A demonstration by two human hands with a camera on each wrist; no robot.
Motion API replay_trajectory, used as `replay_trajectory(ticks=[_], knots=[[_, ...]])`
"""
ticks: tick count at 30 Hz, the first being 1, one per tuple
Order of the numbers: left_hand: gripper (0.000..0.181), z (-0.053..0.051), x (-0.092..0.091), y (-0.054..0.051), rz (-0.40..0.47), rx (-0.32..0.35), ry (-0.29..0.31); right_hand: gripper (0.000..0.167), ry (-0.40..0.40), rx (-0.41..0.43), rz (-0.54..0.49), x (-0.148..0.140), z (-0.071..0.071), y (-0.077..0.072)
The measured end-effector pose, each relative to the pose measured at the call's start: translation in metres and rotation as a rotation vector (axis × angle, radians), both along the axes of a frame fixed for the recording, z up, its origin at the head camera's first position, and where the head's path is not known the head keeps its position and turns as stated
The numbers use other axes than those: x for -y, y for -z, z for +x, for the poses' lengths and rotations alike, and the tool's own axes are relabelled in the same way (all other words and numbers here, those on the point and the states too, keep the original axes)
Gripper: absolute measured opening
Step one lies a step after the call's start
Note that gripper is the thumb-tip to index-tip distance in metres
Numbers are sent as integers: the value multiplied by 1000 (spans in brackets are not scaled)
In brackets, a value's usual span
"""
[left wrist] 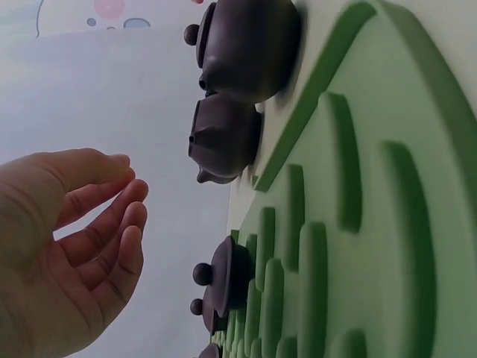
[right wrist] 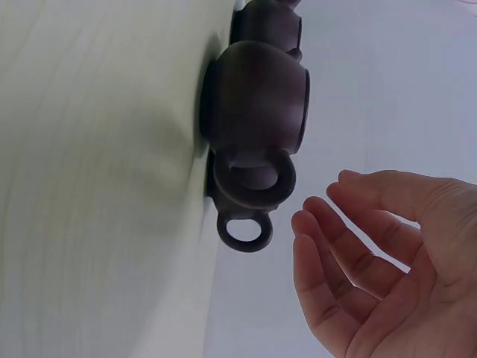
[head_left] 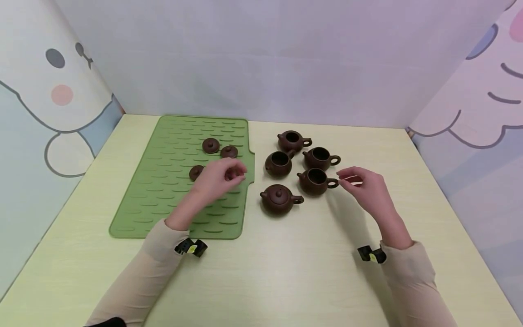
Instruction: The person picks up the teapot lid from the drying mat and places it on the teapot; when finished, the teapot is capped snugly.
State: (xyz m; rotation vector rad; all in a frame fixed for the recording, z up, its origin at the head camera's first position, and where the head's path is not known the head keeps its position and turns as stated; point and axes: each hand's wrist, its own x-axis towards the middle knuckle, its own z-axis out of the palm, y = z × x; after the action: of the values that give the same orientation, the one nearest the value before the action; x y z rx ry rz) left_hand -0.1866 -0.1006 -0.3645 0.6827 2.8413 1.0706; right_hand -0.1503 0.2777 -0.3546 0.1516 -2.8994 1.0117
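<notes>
Lidless dark-brown pot [head_left: 312, 187]: is standing upright on the tabletop [head_left: 294, 272], spout facing left, handle pointing at the right hand. Right hand [head_left: 365, 188]: is hovering just beside that handle, thumb and fingers parting, grasping nothing. Left hand [head_left: 216, 178]: is hovering over the green mat [head_left: 140, 218], fingers bending loosely, grasping nothing. Lid [head_left: 232, 174]: is lying beneath it, partly hidden. Three further lids [head_left: 210, 145]: are lying on the mat, near the left hand. Lidded teapot [head_left: 278, 205]: is standing nearer the person, just outside the mat's right edge. Three more lidless pots [head_left: 279, 167]: are standing close behind and to the left, leaving little room between. Tabletop: is stretching broadly toward the person and rightward to its edge; back edge is meeting the wall [head_left: 261, 86].
</notes>
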Motion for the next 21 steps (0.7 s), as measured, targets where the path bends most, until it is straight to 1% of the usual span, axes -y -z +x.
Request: replay_trajectory(ticks=[4,8,17,21], knots=[[17,-1,9,0,25,-11,-24,24,13,13,4,-3,-1,3],[17,-1,18,1,48,9,-57,24,18,15,14,-5,-3,6],[20,-4,40,4,65,45,-111,26,25,61,21,-8,-7,12],[20,-5,47,5,54,32,-130,27,25,75,16,-9,-8,14]])
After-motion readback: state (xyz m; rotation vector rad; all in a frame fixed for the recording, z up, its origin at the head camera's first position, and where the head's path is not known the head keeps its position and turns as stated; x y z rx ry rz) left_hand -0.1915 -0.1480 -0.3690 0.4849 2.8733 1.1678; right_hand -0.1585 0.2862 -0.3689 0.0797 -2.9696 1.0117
